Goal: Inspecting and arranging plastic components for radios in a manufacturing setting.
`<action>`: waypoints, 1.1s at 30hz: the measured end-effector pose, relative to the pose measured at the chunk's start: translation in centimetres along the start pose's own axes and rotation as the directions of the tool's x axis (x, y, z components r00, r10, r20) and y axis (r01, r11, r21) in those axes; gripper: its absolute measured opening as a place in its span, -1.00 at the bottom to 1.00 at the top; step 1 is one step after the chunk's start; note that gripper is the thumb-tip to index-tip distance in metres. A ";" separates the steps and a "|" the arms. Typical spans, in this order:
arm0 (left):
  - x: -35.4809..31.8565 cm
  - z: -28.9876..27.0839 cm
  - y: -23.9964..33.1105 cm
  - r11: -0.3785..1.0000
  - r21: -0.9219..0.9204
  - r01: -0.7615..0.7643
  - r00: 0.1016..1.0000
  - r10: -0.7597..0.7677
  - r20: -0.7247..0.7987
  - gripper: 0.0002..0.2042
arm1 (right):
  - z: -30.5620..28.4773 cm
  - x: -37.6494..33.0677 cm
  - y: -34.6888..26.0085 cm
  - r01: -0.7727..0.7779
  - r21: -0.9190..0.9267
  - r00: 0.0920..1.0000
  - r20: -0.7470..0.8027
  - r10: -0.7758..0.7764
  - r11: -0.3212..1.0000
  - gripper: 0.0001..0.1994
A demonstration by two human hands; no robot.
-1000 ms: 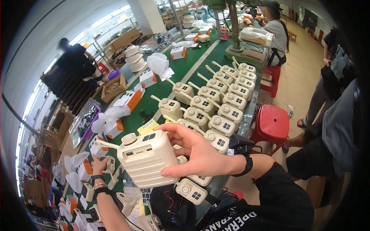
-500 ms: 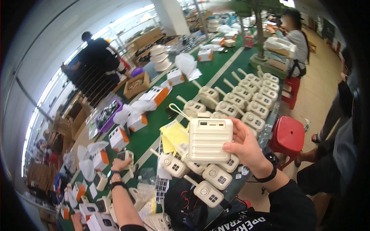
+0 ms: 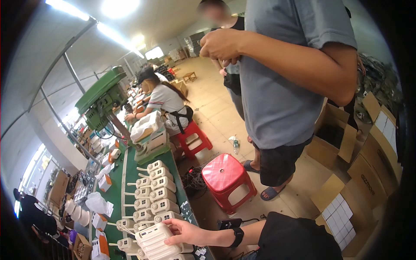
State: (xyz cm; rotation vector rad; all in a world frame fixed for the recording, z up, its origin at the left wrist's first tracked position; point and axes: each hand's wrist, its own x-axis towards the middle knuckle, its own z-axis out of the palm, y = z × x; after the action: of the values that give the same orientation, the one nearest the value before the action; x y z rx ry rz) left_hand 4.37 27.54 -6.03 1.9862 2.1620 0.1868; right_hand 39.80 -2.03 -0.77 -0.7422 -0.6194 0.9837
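Observation:
In my right hand point(image 3: 188, 232), at the bottom of the view, is a cream ribbed power bank point(image 3: 151, 243) with a row of ports along its top edge. My fingers lie over its far side and the thumb presses its ribbed face. From its left corner hangs a cord loop point(image 3: 125, 226). Just beyond it stand rows of similar cream units point(image 3: 163, 194) with square window panels and straps pointing left. The held unit hides some of the nearest ones. My left hand is out of view.
Right of the green table point(image 3: 116, 173) stands a red stool point(image 3: 222, 171). Close beyond it is a standing person in a grey shirt point(image 3: 277, 86). A green drill press point(image 3: 102, 102) rises near a seated person point(image 3: 167, 102). Open cartons point(image 3: 331, 134) sit at right.
The view has swung to the right, showing the aisle and the standing person. My right hand still holds the power bank, now lower in view. My left hand has left the picture.

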 end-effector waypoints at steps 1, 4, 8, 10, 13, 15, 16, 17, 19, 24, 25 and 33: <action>-0.1 0.1 0.0 1.000 -0.008 -0.004 1.000 0.004 0.001 -0.05 | -0.2 -0.1 -0.3 0.026 0.004 1.000 0.003 -0.026 1.000 -0.32; -0.3 0.2 -1.8 1.000 -0.021 0.003 1.000 -0.003 0.007 -0.10 | -0.2 -0.4 -0.5 0.054 -0.031 0.998 0.022 -0.054 0.998 -0.32; -1.0 0.3 -9.3 0.993 -0.061 0.103 0.994 -0.101 0.034 -0.17 | 1.5 -1.3 -0.2 0.091 -0.191 0.995 0.066 -0.079 0.977 -0.31; -1.1 0.5 -13.3 0.982 -0.102 0.157 0.987 -0.152 0.058 -0.20 | 3.0 -2.0 -0.4 0.151 -0.077 0.974 0.183 -0.135 0.985 -0.31; -1.4 0.3 -18.3 0.955 -0.159 0.249 0.966 -0.234 0.107 -0.25 | 5.2 -2.9 -1.1 0.061 -0.080 0.955 0.296 -0.035 0.995 -0.30; -1.6 -0.3 -20.3 0.936 -0.187 0.297 0.952 -0.274 0.136 -0.28 | 6.4 -3.4 -1.2 0.022 -0.116 0.942 0.334 0.018 0.993 -0.30; -1.7 -1.0 -20.9 0.930 -0.198 0.311 0.947 -0.285 0.146 -0.30 | 6.9 -3.7 -1.2 0.021 -0.108 0.938 0.346 0.018 0.994 -0.30; -1.9 -1.8 -20.9 0.923 -0.215 0.319 0.944 -0.290 0.154 -0.32 | 7.2 -3.8 -1.1 0.023 -0.111 0.933 0.360 0.018 0.994 -0.29; -2.6 -4.1 -19.3 0.919 -0.255 0.301 0.952 -0.271 0.145 -0.35 | 7.1 -3.8 -0.9 0.048 -0.103 0.933 0.361 -0.007 0.994 -0.29; -7.1 -9.6 -3.8 0.868 -0.149 -0.474 0.831 0.385 -0.401 -0.48 | 1.0 -1.5 -3.6 0.355 -0.103 0.934 0.090 -0.347 0.929 -0.39; -8.9 -9.3 1.3 0.736 -0.373 -0.564 0.822 0.460 -0.336 -0.48 | -1.0 -1.3 -5.0 0.435 -0.163 0.900 0.049 -0.433 0.886 -0.39; -26.2 -3.6 33.4 0.276 -0.961 -0.004 0.219 0.938 0.268 -0.46 | -11.7 -3.1 -13.4 0.514 -0.346 0.828 -0.039 -0.560 0.785 -0.40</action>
State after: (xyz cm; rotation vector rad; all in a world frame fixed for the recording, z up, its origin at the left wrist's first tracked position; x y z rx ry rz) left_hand 37.97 4.58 6.67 1.5050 0.2744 0.1886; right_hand 54.01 -12.66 2.34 -0.8477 -0.8227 0.2919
